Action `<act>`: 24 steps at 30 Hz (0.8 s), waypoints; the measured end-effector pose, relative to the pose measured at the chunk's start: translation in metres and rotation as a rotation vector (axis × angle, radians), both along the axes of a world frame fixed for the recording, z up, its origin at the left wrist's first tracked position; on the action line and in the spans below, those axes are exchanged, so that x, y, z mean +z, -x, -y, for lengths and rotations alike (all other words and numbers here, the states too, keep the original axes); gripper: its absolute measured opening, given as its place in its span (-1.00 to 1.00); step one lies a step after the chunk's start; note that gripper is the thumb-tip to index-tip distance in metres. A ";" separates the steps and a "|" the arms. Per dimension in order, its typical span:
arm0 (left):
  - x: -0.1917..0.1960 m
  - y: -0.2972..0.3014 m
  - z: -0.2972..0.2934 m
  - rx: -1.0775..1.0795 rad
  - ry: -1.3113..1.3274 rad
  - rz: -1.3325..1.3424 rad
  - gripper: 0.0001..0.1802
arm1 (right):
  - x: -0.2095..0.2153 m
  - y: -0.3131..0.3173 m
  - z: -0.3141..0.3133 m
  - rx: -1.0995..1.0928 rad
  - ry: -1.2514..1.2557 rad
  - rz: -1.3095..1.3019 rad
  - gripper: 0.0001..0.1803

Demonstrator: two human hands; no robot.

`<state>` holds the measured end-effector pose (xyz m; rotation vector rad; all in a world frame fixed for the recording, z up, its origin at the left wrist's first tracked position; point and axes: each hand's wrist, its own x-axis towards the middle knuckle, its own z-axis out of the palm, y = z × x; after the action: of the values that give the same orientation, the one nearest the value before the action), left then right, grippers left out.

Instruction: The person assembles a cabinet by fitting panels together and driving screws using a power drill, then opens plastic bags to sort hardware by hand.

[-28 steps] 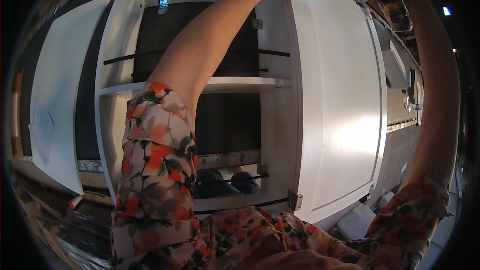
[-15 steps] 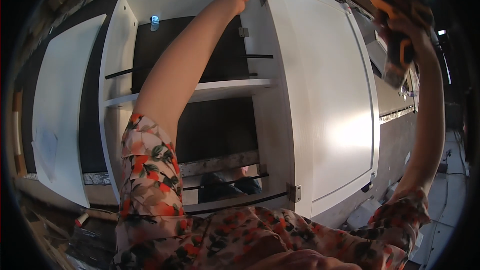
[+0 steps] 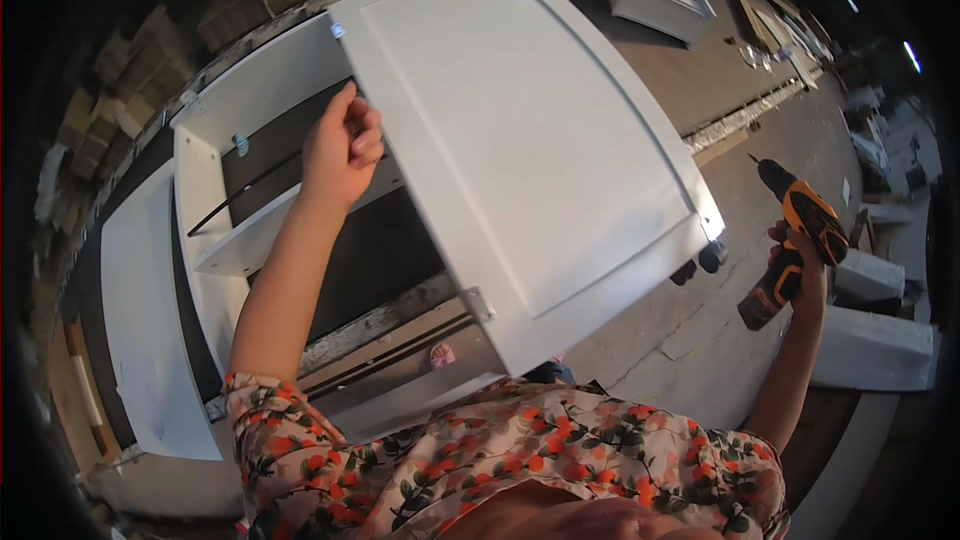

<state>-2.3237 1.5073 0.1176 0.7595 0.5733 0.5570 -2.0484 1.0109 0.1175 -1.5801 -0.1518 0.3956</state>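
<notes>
My left hand (image 3: 342,148) is raised beside the left edge of a white panelled cabinet door (image 3: 520,130), its fingers curled in. Whatever those fingers hold, if anything, is too small or hidden to make out. The door lies over the right part of a white cabinet frame (image 3: 205,205) resting on its back. A metal hinge (image 3: 478,303) sits on the door's near left edge, and another shows at its far left corner. Out to the right, clear of the cabinet, my right hand (image 3: 808,265) grips an orange and black cordless drill (image 3: 810,225) by its handle, bit pointing away.
A loose white panel (image 3: 150,310) lies left of the cabinet. Beyond the door stands a small white box-shaped part (image 3: 660,8) on the dark work surface. Stacked cardboard boxes (image 3: 140,70) fill the far left. White wrapped pieces (image 3: 870,345) lie at the lower right.
My left hand has come nearer from the cabinet's far edge. The drill has dropped lower on the right, still in my right hand. The view has turned, and the door appears tilted further left.
</notes>
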 end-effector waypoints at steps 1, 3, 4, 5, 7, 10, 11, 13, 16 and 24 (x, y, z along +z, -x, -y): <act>-0.008 0.008 -0.002 0.003 0.009 -0.041 -0.72 | -0.010 -0.014 -0.006 0.019 0.040 -0.010 -0.67; -0.015 0.023 -0.003 0.015 -0.009 -0.138 -0.71 | -0.044 -0.040 -0.014 0.087 0.090 -0.078 -0.67; -0.016 0.029 -0.001 0.011 -0.029 -0.176 -0.70 | -0.059 -0.051 -0.013 0.105 0.106 -0.107 -0.66; -0.009 0.039 0.006 0.018 -0.069 -0.231 -0.70 | -0.073 -0.058 -0.018 0.135 0.085 -0.161 -0.66; 0.002 0.040 0.011 0.048 -0.038 -0.328 -0.71 | -0.095 -0.064 -0.010 0.129 0.063 -0.272 -0.65; 0.033 0.061 0.035 0.171 0.051 -0.329 -0.71 | -0.108 -0.090 -0.028 0.180 0.066 -0.355 -0.65; 0.046 0.066 0.051 0.227 0.089 -0.369 -0.71 | -0.113 -0.099 -0.032 0.206 0.064 -0.375 -0.66; 0.066 0.073 0.094 0.346 0.140 -0.433 -0.70 | -0.130 -0.111 -0.032 0.262 0.052 -0.380 -0.66; 0.042 0.100 0.157 0.459 0.134 -0.359 -0.69 | -0.164 -0.123 -0.056 0.391 0.060 -0.354 -0.66; 0.004 0.062 0.201 0.538 0.216 -0.214 -0.65 | -0.177 -0.162 -0.150 0.472 0.229 0.032 -0.67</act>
<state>-2.3860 1.3063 0.1213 0.4568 1.0329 0.8972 -1.8860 1.1612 -0.0598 -1.7722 -0.5251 0.7761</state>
